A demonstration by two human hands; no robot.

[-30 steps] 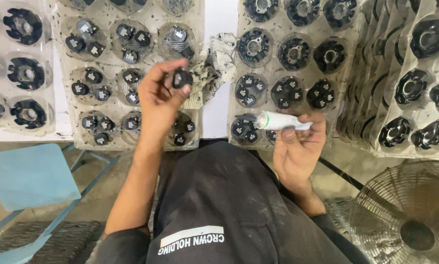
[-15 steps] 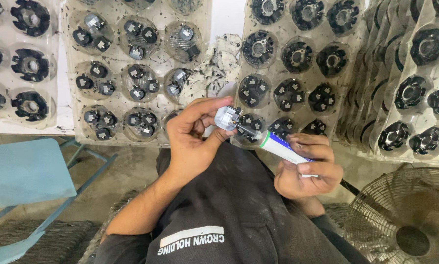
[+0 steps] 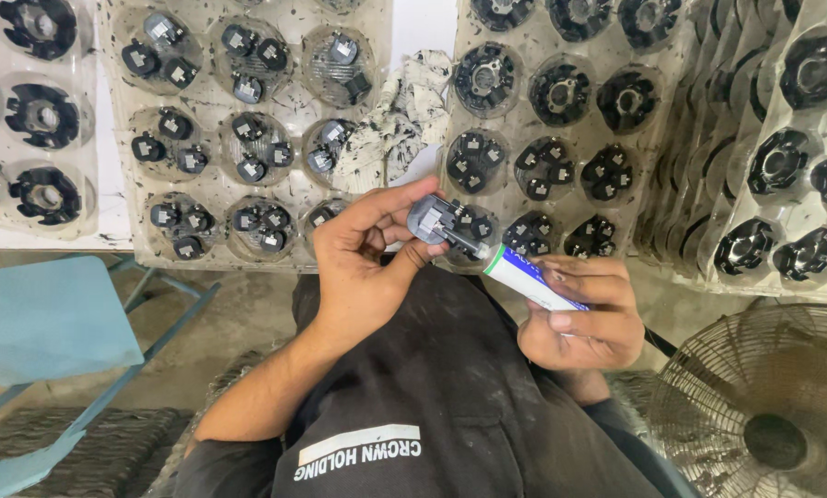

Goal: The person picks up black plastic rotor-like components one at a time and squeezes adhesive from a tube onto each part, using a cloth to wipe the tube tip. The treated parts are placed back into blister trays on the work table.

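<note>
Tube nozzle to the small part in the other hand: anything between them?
Nothing visible does. The white tube in the right hand has its dark nozzle right against the small grey part pinched in the left hand; whether they touch is unclear.

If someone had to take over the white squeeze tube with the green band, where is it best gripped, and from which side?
Probably by the flat rear body of the white squeeze tube with the green band, from the lower right, where the right hand wraps it. Its dark nozzle points up-left into the small grey and black part pinched by the left hand, so that end is taken.
</note>
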